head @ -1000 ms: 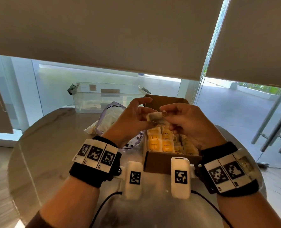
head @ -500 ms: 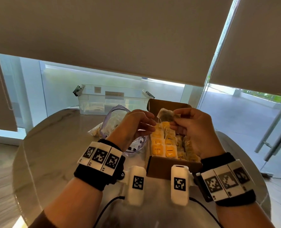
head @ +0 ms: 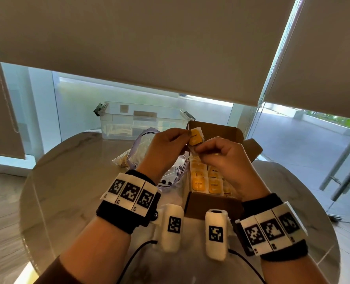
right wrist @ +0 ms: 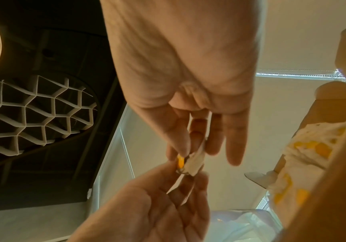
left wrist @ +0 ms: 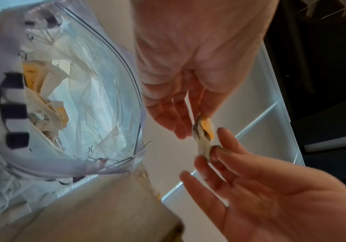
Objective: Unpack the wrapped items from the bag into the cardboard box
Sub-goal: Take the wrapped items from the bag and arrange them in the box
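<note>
A small white wrapped item with a yellow label (head: 195, 137) is held up over the far end of the open cardboard box (head: 211, 203). My left hand (head: 187, 136) pinches its upper left edge and my right hand (head: 196, 149) pinches its lower edge. The left wrist view shows the wrapped item (left wrist: 204, 131) edge-on between both hands' fingertips, and so does the right wrist view, where the wrapped item (right wrist: 190, 163) hangs between them. The box holds several yellow-labelled packets (head: 206, 181) in rows. The clear zip bag (head: 141, 148) lies left of the box, with more packets (left wrist: 49, 106) inside.
A clear plastic tub (head: 143, 124) stands at the back of the round marble table (head: 67, 181), behind the bag. The box's lid flap (head: 221, 130) stands up at its far side. Glass walls and lowered blinds surround the table.
Half a second ago only my right hand held the wrapped item, with my left hand curled beside it. Now my left hand pinches it too, and its yellow face is turned toward me.
</note>
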Tool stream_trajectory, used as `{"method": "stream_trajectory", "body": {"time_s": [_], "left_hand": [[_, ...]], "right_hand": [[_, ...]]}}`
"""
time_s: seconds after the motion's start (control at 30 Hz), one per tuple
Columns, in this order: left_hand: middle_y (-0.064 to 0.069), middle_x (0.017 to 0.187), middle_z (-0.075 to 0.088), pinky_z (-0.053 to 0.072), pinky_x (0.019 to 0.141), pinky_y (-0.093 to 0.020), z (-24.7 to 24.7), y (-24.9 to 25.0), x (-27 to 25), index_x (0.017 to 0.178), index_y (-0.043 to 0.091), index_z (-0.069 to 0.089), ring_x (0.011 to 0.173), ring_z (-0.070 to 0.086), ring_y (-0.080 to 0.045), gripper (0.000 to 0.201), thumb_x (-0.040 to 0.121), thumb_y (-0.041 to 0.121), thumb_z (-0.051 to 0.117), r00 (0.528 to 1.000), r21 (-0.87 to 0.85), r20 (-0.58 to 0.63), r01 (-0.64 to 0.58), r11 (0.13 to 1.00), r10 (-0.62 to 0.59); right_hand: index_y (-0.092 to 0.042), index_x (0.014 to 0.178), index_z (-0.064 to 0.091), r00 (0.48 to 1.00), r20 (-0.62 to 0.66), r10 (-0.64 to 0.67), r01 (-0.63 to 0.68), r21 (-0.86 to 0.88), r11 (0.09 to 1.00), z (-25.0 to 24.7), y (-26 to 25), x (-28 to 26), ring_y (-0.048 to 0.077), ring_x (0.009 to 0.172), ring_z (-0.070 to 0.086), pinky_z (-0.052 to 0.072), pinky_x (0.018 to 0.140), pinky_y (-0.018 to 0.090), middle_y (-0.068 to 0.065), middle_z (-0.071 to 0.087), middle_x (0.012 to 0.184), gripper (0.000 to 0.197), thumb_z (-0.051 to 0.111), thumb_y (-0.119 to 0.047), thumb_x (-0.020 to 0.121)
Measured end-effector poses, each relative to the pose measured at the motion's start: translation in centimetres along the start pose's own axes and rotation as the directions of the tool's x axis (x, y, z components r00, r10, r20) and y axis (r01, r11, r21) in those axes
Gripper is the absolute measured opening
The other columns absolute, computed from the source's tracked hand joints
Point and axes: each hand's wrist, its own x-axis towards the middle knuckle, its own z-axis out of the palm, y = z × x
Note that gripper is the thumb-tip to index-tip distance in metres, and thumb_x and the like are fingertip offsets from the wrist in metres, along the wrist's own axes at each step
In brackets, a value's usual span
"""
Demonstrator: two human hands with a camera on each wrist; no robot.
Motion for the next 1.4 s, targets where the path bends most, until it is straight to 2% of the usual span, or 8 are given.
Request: {"method": "stream_trajectory", "body": {"time_s": [0.2,0.4,0.6,0.8,0.93,1.03,1.17,1.4], "left_hand": [[0.009,0.095,0.059,0.044,0.071,-0.006,-0.3,0.0,-0.1,0.090,0.023,0.067,0.086,0.058,-0.005,0.005,0.088,0.024,0.062,0.994,0.165,0.003,-0.112,0.980,0.113],[0.012,0.090,0.055,0.041,0.077,-0.012,-0.2,-0.1,-0.2,0.079,0.023,0.066,0.089,0.053,-0.003,0.005,0.083,0.022,0.068,0.987,0.171,0.022,-0.161,0.972,0.159],[0.017,0.095,0.051,0.033,0.067,0.005,-0.2,-0.4,0.1,0.079,0.021,0.069,0.088,0.048,0.008,0.003,0.082,0.020,0.070,0.986,0.200,0.054,-0.166,0.966,0.158],[0.006,0.116,0.057,0.037,0.084,-0.015,0.0,-0.5,0.2,0.096,0.024,0.066,0.108,0.051,-0.007,0.014,0.090,0.032,0.057,0.989,0.145,0.099,-0.121,0.982,0.107],[0.011,0.108,0.056,0.034,0.080,-0.007,0.1,-0.8,0.3,0.080,0.027,0.063,0.103,0.050,-0.002,0.007,0.086,0.028,0.064,0.980,0.287,0.120,-0.189,0.939,0.161],[0.011,0.108,0.059,0.038,0.079,-0.011,0.2,-0.7,0.3,0.087,0.028,0.062,0.099,0.052,-0.002,0.004,0.089,0.031,0.061,0.983,0.297,0.113,-0.172,0.939,0.145],[0.015,0.097,0.057,0.044,0.073,-0.017,0.3,-1.1,0.1,0.102,0.028,0.056,0.089,0.055,-0.002,0.014,0.089,0.030,0.061,0.973,0.340,0.233,-0.078,0.937,-0.003],[0.003,0.115,0.056,0.043,0.078,-0.023,-0.2,-2.3,0.1,0.119,0.022,0.052,0.098,0.056,-0.012,0.047,0.078,0.019,0.074,0.916,0.526,0.354,-0.027,0.850,-0.190]], "right_hand": [[-0.027,0.083,0.053,0.979,-0.200,0.028,-0.042,-0.064,0.997,-0.1,0.6,0.6,0.012,0.082,0.057,0.051,0.071,0.023,-0.004,0.055,0.081,0.017,0.064,-0.015,0.086],[-0.025,0.099,0.062,0.989,-0.144,0.025,-0.034,-0.058,0.998,-0.1,0.1,0.5,0.003,0.084,0.056,0.047,0.069,0.011,-0.012,0.058,0.088,0.018,0.068,-0.019,0.083],[-0.023,0.079,0.065,0.994,-0.070,0.085,-0.091,-0.082,0.992,-0.5,-0.4,0.4,0.007,0.066,0.056,0.044,0.050,0.007,-0.005,0.062,0.078,0.013,0.067,-0.011,0.083],[-0.025,0.074,0.062,0.981,-0.133,0.142,-0.155,-0.086,0.984,-1.0,-0.7,1.0,0.007,0.066,0.056,0.045,0.055,0.015,-0.004,0.061,0.075,0.016,0.066,-0.013,0.084],[-0.016,0.085,0.065,0.981,-0.038,0.189,-0.190,-0.047,0.981,-1.5,-1.3,0.8,0.009,0.061,0.060,0.053,0.053,0.014,0.003,0.063,0.076,0.009,0.065,-0.007,0.085],[-0.005,0.090,0.066,0.962,0.088,0.260,-0.252,-0.090,0.964,-2.6,-2.2,0.8,0.011,0.060,0.065,0.057,0.057,0.018,0.008,0.065,0.080,0.009,0.065,-0.002,0.081],[-0.003,0.090,0.061,0.938,0.030,0.345,-0.338,-0.139,0.931,-5.5,-3.2,2.5,0.013,0.056,0.066,0.057,0.058,0.024,0.016,0.065,0.083,0.009,0.062,0.003,0.084],[-0.014,0.090,0.063,0.894,0.107,0.434,-0.264,-0.658,0.705,-8.7,-1.9,7.7,0.012,0.066,0.060,0.048,0.053,0.018,0.005,0.064,0.081,0.005,0.066,-0.013,0.085]]}}
